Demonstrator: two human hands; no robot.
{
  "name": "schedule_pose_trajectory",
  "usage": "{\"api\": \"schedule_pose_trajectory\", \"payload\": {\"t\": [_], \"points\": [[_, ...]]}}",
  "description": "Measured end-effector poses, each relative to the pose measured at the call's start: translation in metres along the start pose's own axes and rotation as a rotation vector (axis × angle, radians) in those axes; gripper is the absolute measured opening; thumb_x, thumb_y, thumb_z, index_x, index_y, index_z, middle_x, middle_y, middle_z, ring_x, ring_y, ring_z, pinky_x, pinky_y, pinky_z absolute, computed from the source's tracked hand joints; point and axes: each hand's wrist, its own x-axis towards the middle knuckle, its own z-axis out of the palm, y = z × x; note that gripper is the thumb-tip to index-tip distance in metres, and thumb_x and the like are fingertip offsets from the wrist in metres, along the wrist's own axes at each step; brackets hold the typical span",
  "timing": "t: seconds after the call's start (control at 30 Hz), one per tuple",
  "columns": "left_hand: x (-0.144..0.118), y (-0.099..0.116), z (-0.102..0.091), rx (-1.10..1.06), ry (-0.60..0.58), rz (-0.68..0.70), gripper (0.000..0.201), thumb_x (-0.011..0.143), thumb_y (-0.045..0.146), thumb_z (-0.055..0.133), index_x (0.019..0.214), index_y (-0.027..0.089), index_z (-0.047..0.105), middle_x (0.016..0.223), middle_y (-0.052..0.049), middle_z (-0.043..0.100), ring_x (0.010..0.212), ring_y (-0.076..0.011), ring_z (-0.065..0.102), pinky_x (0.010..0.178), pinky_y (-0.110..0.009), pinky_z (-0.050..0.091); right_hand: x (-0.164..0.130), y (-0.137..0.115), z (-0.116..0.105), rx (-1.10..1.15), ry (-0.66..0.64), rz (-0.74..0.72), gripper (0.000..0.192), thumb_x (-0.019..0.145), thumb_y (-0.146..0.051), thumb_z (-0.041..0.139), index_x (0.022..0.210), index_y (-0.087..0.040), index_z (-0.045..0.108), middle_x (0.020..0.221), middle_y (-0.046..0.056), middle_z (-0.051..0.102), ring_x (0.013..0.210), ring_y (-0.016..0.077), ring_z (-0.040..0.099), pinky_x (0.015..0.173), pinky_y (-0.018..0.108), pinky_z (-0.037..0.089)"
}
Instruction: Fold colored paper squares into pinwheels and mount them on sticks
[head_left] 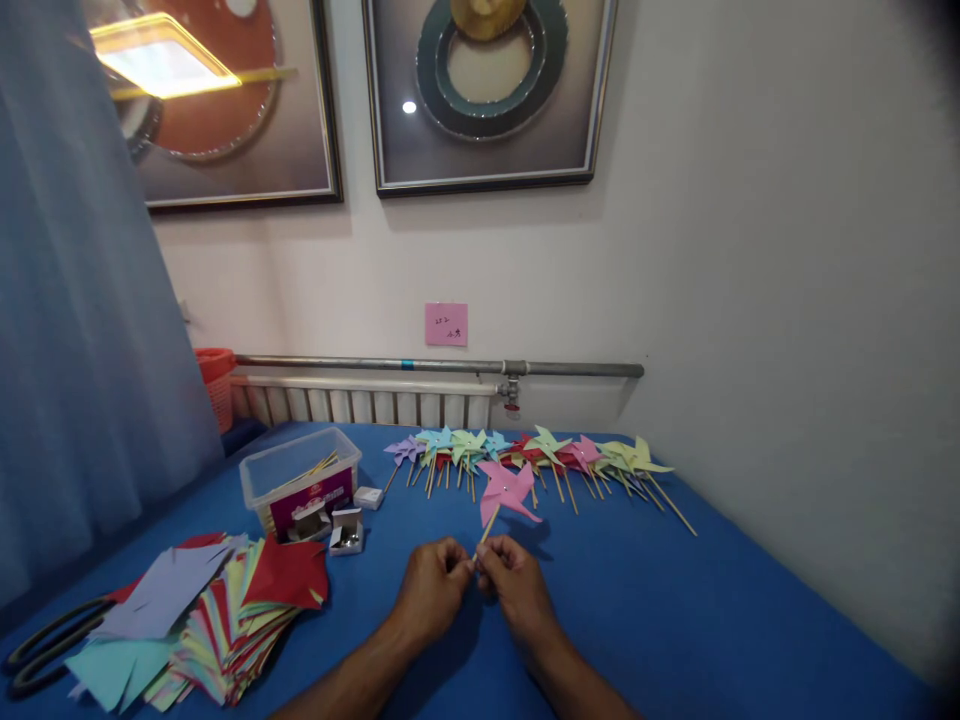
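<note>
A pink paper pinwheel (506, 489) on a thin wooden stick is held up over the blue table, leaning to the right. My left hand (437, 578) pinches the lower end of its stick. Close beside it, my right hand (513, 580) grips the same stick slightly higher, with thumb and fingers closed. A small pin head shows at the pinwheel's middle. Beyond my hands lies a row of finished-looking pinwheels (469, 445) in purple, blue, green, red, pink and yellow, their sticks pointing toward me.
At left stand a clear plastic tub (300, 480) of sticks, an open small box (346, 532) of metal pins and a closed white box (368, 497). Nearer lie stacked coloured paper squares (240, 625) and black-handled scissors (56, 640). A wall with a radiator (360, 402) bounds the back.
</note>
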Motion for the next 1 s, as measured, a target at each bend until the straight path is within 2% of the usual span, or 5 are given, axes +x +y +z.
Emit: {"api": "schedule_pose_trajectory", "payload": {"t": [0.27, 0.47, 0.6, 0.73, 1.0], "points": [[-0.0055, 0.0028, -0.0003, 0.134, 0.048, 0.067, 0.019, 0.084, 0.024, 0.054, 0.067, 0.017, 0.059, 0.061, 0.0, 0.059, 0.06, -0.014, 0.05, 0.061, -0.026, 0.029, -0.0044, 0.0001, 0.0033, -0.06, 0.024, -0.061, 0.028, 0.066, -0.046, 0.074, 0.061, -0.022, 0.061, 0.051, -0.003, 0.058, 0.049, 0.0139, 0.049, 0.051, 0.026, 0.037], [-0.007, 0.0039, 0.0012, 0.249, 0.057, 0.125, 0.019, 0.086, 0.019, 0.051, 0.07, 0.017, 0.062, 0.07, -0.002, 0.066, 0.068, -0.0145, 0.056, 0.065, -0.026, 0.03, -0.0031, 0.0016, -0.0011, -0.074, -0.021, -0.077, 0.03, 0.067, -0.048, 0.073, 0.063, -0.022, 0.059, 0.055, -0.004, 0.057, 0.054, 0.0142, 0.049, 0.054, 0.026, 0.038], [-0.006, 0.0017, 0.0047, 0.266, 0.046, 0.128, 0.018, 0.086, 0.017, 0.05, 0.071, 0.017, 0.061, 0.071, -0.002, 0.067, 0.067, -0.0143, 0.056, 0.064, -0.026, 0.029, -0.001, 0.0042, -0.0044, -0.104, -0.039, -0.106, 0.028, 0.067, -0.046, 0.072, 0.063, -0.022, 0.058, 0.056, -0.004, 0.054, 0.054, 0.0141, 0.047, 0.055, 0.026, 0.038], [-0.0071, 0.0, 0.0065, 0.261, 0.036, 0.125, 0.019, 0.087, 0.017, 0.05, 0.07, 0.018, 0.059, 0.07, -0.002, 0.066, 0.066, -0.0139, 0.056, 0.063, -0.026, 0.029, 0.0006, 0.0073, -0.0035, -0.063, -0.022, -0.07, 0.026, 0.065, -0.044, 0.071, 0.066, -0.022, 0.057, 0.058, -0.004, 0.055, 0.055, 0.0145, 0.048, 0.054, 0.026, 0.038], [-0.0091, 0.0023, 0.0029, 0.258, 0.027, 0.123, 0.019, 0.088, 0.018, 0.05, 0.072, 0.017, 0.061, 0.071, -0.002, 0.067, 0.068, -0.0144, 0.056, 0.065, -0.026, 0.031, -0.0038, 0.0026, 0.001, -0.035, -0.01, -0.061, 0.024, 0.066, -0.041, 0.07, 0.066, -0.023, 0.055, 0.057, -0.004, 0.054, 0.053, 0.0137, 0.047, 0.053, 0.026, 0.038]]}}
